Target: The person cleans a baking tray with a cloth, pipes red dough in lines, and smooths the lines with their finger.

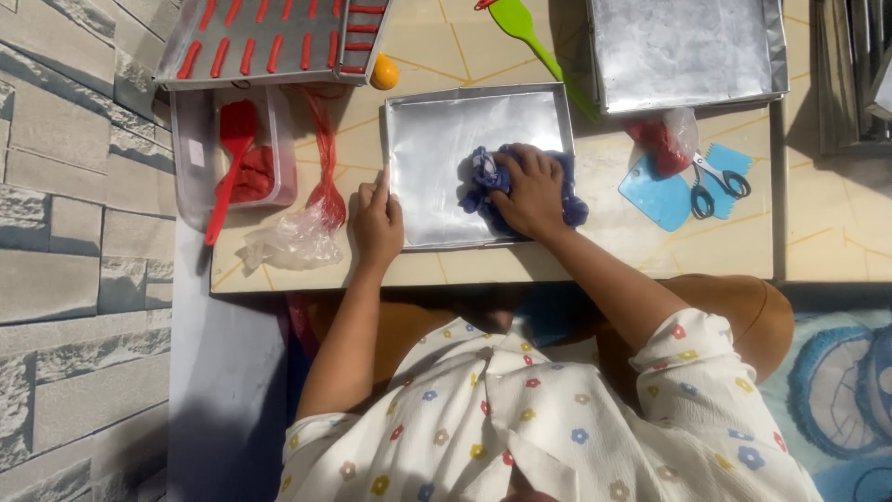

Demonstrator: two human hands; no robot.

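Grip: right hand (pixel 530 191) closed on blue cloth (pixel 483 181).
Under it: metal tray (pixel 432 149).
Left hand (pixel 376 223): flat, open, steadying tray's edge.

Single head-worn view, looking steeply down from above the seated person onto the low table (pixel 595 265). Near range: the table's near edge crosses mid-frame, its far edge is cut off, with the person's lap below.

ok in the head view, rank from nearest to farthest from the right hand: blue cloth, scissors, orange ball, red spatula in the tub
1. Crumpled blue cloth, under the right hand.
2. Black-handled scissors, to its right.
3. Small orange ball, up and left; close to the scissors' distance.
4. Red silicone spatula, far left.
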